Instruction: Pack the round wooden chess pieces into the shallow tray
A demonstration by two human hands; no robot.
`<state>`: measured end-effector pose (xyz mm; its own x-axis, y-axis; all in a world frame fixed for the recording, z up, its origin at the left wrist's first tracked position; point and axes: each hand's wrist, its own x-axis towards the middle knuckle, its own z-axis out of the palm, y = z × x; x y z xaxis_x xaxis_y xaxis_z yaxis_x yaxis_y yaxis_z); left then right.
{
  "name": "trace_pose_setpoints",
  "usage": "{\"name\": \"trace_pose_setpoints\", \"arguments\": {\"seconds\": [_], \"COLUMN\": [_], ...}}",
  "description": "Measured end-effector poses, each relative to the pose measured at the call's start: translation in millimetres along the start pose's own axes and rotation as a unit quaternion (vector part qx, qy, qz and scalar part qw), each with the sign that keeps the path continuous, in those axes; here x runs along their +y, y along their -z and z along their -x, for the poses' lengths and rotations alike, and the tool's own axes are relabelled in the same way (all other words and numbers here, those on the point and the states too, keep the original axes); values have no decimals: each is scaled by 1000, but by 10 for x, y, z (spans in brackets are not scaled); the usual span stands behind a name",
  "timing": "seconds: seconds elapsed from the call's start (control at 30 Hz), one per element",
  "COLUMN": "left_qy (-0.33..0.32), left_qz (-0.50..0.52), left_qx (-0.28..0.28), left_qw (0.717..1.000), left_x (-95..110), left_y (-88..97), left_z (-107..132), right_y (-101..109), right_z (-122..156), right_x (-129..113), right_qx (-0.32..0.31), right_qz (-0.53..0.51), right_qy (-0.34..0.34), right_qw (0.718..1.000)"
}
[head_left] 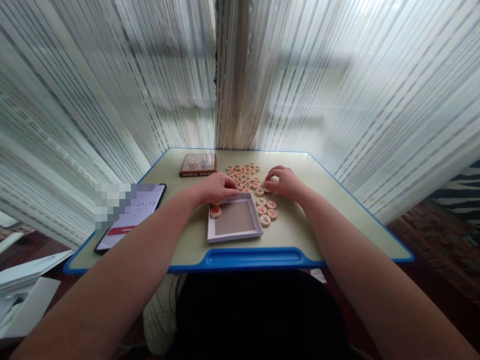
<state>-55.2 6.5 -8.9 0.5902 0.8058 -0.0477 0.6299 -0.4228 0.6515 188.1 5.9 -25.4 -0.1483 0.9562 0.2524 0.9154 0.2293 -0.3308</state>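
Round wooden Chinese chess pieces (247, 179), marked with red or dark characters, lie in a cluster beyond an open shallow white box (235, 239). My left hand (217, 188) is over the box's far left corner, fingers closed together; what they hold, if anything, is hidden. Just below it, a red-marked piece (215, 212) sits inside the box at the left wall, and another beside it is mostly covered by the hand. To the right of the cluster, my right hand (284, 183) curls thumb and fingers around a partly hidden chess piece (266, 188).
Several more pieces (265, 220) lie along the box's right side. A brown-edged patterned box (198, 164) rests at the back left. On the left, a phone (131, 220) shows a timer. The table (330, 220) has a blue rim and a blue front groove (255, 257).
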Motion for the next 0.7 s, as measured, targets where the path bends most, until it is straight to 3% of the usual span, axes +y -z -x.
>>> {"name": "trace_pose_setpoints", "arguments": {"seconds": [0.2, 0.27, 0.4, 0.47, 0.57, 0.7], "left_qy": [-25, -31, -34, -31, -25, -26], "left_qz": [4, 7, 10, 24, 70, 165], "left_qx": [11, 16, 12, 3, -14, -52], "left_qw": [1000, 999, 999, 999, 997, 985], "left_x": [-36, -38, -13, 5, 18, -31], "left_y": [-29, -46, -86, -96, -71, 48], "left_z": [-50, -61, -59, -50, -31, -10], "right_y": [-24, -22, 42, 108, 188, 141], "right_z": [-9, -8, 17, 57, 175, 372], "right_x": [-2, 4, -64, -176, -435, -777], "right_qx": [1, 14, 40, 51, -19, -145], "right_qz": [-16, -39, -187, -286, -406, -481], "right_qy": [-4, -35, -135, -125, -47, 30], "right_qw": [1000, 999, 972, 949, 913, 864]}}
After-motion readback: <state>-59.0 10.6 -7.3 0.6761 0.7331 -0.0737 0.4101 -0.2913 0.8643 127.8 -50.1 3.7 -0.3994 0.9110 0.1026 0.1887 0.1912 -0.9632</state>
